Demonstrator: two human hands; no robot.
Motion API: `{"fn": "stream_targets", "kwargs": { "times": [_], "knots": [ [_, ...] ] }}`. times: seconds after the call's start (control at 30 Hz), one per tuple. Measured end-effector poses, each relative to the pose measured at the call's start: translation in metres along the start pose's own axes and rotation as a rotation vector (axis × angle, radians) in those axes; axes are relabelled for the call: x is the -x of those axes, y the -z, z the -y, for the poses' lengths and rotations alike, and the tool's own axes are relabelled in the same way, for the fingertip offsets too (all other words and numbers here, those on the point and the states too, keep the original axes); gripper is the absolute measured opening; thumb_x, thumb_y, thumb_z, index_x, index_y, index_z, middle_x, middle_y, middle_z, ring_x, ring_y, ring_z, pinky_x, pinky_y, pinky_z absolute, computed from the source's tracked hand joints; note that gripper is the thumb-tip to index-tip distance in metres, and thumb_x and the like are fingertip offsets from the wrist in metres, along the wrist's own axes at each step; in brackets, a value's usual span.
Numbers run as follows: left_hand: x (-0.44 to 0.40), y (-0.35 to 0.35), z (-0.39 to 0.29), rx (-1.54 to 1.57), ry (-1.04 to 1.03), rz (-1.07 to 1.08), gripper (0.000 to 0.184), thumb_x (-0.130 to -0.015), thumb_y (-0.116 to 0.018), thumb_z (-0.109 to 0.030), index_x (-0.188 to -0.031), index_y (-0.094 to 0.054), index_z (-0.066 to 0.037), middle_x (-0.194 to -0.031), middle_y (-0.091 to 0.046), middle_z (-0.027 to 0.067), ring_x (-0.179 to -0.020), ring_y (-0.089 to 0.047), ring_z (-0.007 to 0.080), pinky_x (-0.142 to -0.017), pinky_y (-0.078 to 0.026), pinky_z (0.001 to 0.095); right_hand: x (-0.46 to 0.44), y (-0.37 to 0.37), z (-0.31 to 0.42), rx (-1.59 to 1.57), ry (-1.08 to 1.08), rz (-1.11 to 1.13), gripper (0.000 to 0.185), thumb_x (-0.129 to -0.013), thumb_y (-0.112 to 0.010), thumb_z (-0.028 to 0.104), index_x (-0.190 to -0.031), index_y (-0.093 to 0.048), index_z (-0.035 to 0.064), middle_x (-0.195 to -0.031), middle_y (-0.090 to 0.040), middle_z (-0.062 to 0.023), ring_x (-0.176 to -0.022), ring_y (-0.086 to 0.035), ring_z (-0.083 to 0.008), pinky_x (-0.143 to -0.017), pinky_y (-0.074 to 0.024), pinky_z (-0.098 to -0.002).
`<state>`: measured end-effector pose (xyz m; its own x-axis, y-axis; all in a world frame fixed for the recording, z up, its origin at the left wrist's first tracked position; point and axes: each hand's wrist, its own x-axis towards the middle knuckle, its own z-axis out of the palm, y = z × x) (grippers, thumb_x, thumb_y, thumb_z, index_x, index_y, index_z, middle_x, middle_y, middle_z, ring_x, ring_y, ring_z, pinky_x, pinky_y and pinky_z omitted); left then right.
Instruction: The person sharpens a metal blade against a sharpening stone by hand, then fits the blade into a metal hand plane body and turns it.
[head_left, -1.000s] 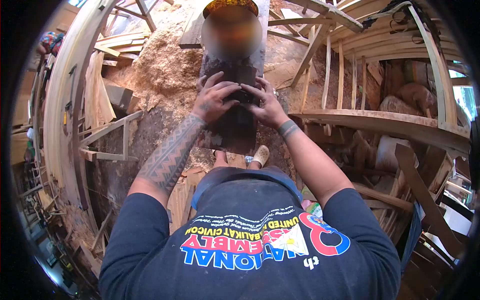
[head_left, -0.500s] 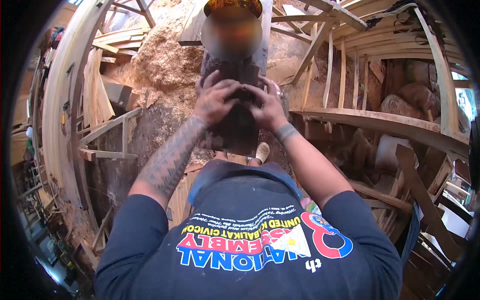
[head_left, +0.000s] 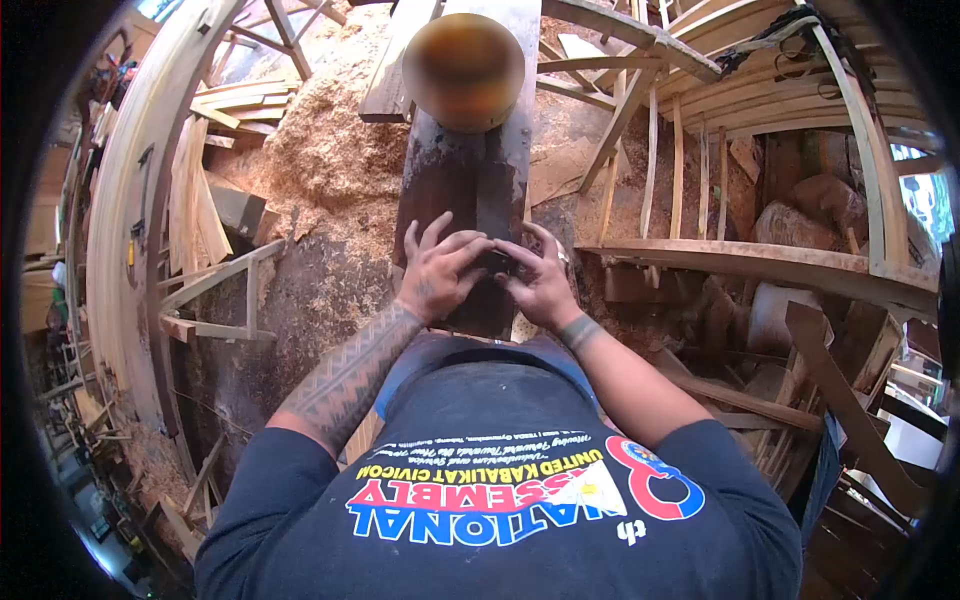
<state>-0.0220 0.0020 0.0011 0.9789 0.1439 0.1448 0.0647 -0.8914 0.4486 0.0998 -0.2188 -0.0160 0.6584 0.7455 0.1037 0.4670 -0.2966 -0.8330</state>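
My left hand (head_left: 440,272) and my right hand (head_left: 540,278) meet over a dark, wet-looking wooden plank (head_left: 418,185) in front of my body. Their fingertips come together around a small dark piece, mostly covered by the fingers, whose kind I cannot make out. The outer fingers of the left hand are raised and curled. Just beyond the hands, a dark rectangular slab (head_left: 495,195) lies along the plank. At the plank's far end stands a round container (head_left: 465,75), brownish-orange inside and blurred.
Wood shavings (head_left: 330,120) are heaped left of the plank. A long pale timber (head_left: 140,200) runs along the left. To the right is a wooden frame with slats and a horizontal beam (head_left: 740,255). A short board (head_left: 390,85) sits beside the container.
Both hands have drawn back along the plank toward my body, still together at the fingertips. More of the dark slab and the container now shows.
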Motion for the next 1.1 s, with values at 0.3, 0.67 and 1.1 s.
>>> {"fn": "stream_targets", "kwargs": {
  "times": [0.3, 0.67, 1.1],
  "knots": [
    [0.014, -0.001, -0.008, 0.019, -0.016, -0.001, 0.05, -0.093, -0.083, -0.042, -0.141, -0.074, -0.032, -0.148, -0.07, -0.006, -0.157, -0.045, 0.0341, -0.131, -0.014, 0.0718, 0.007, 0.0, 0.005, 0.066, -0.004, 0.012, 0.064, -0.084, -0.092, 0.021, -0.145, -0.076, 0.0307, -0.163, -0.045, -0.0255, -0.155, -0.042, -0.0472, -0.132, -0.0353, -0.0543],
    [-0.025, 0.008, 0.016, -0.058, -0.022, -0.078, 0.047, -0.093, -0.084, -0.035, -0.139, -0.076, -0.028, -0.149, -0.07, -0.0029, -0.154, -0.047, 0.0359, -0.131, -0.019, 0.0673, -0.032, -0.012, 0.0, 0.047, 0.002, -0.072, 0.062, -0.086, -0.092, 0.022, -0.145, -0.075, 0.0315, -0.159, -0.045, -0.0247, -0.154, -0.042, -0.049, -0.131, -0.036, -0.0568],
    [-0.022, 0.0, 0.017, -0.062, -0.042, -0.095, 0.049, -0.095, -0.081, -0.036, -0.143, -0.074, -0.027, -0.151, -0.069, -0.0015, -0.155, -0.047, 0.0345, -0.13, -0.022, 0.0646, -0.031, -0.025, -0.006, 0.029, -0.033, -0.155, 0.058, -0.088, -0.089, 0.019, -0.144, -0.075, 0.0281, -0.157, -0.047, -0.0261, -0.147, -0.05, -0.0479, -0.128, -0.042, -0.0533]
  ]
}}
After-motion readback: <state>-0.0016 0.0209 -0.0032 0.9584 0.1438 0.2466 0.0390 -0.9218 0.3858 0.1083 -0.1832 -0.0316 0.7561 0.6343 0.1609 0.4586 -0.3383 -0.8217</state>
